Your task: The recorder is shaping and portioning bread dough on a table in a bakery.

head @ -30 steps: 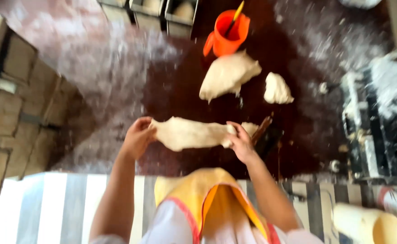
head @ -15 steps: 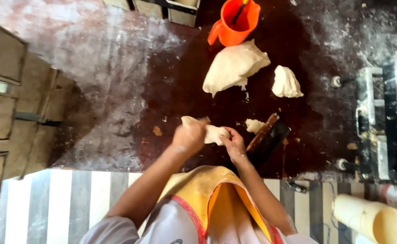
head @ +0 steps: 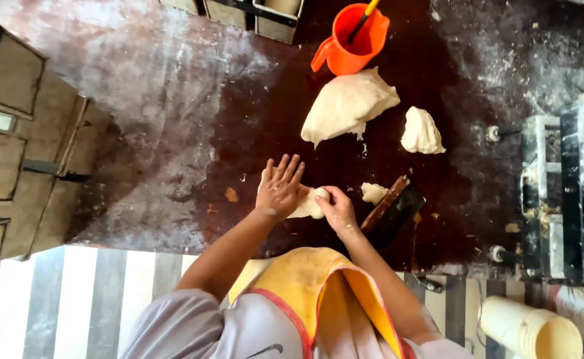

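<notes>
While both hands work at the near edge of the dark, flour-dusted table [head: 172, 100], the small dough piece [head: 307, 205] lies between them, directly in front of the person's yellow apron [head: 305, 286]; the left hand [head: 279, 186] rests flat on top of its left part with fingers spread wide and pointing away from the body, palm down; the right hand [head: 335, 209] is curled narrowly around the dough's right end, fingers pinching or folding it, though exactly how tightly they close cannot be told; the piece's long axis seems to run left to right, from one hand to the other, so both hands are equally close and touching it; just beside the right hand, to its right, sit a small dough scrap [head: 374, 193] and a dark scraper with a wooden handle [head: 391, 209], lying diagonally; farther away on the table are a large dough mass [head: 348, 105], a smaller lump [head: 421, 131], and an orange jug [head: 352, 41] holding a utensil.
</notes>
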